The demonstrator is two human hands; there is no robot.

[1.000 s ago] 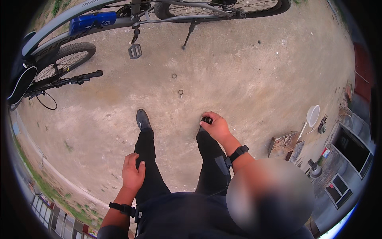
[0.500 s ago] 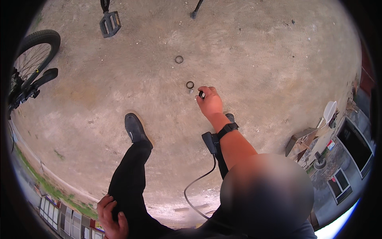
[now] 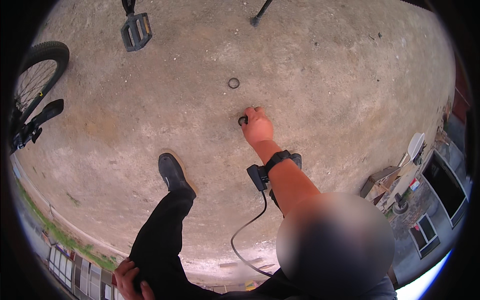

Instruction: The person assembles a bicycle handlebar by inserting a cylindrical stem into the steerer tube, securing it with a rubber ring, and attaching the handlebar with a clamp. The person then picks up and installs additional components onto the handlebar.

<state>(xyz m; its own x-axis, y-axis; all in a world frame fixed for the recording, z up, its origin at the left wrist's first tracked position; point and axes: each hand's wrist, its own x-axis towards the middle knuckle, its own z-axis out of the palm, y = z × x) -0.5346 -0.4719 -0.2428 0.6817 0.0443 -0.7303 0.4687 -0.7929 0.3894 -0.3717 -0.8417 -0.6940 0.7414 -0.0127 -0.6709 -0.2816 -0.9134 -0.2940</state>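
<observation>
My right hand [image 3: 257, 125] reaches down toward the ground with its fingers closed on a small black ring [image 3: 243, 120], which shows at the left side of the fingertips. The fingers partly cover it, and I cannot tell whether a second ring lies under them. A thinner dark ring [image 3: 233, 83] lies flat on the dirt a little farther off. A black strap [image 3: 278, 158] with a small black box and grey cable sits round my right wrist. At the lower left, my left hand [image 3: 132, 280] rests on my black-trousered leg, holding nothing, its fingers apart.
A bicycle pedal [image 3: 136, 32] hangs at the top left, and a black stand leg [image 3: 255, 21] touches the ground at the top. A bicycle wheel [image 3: 47, 70] is at far left. My left shoe [image 3: 171, 171] stands on the dirt. A wooden box [image 3: 378, 181] is at right.
My right hand has moved slightly left, over the spot of the nearer ring on the ground, which no longer shows separately. The view has shifted a little; my left hand stays on my leg.
</observation>
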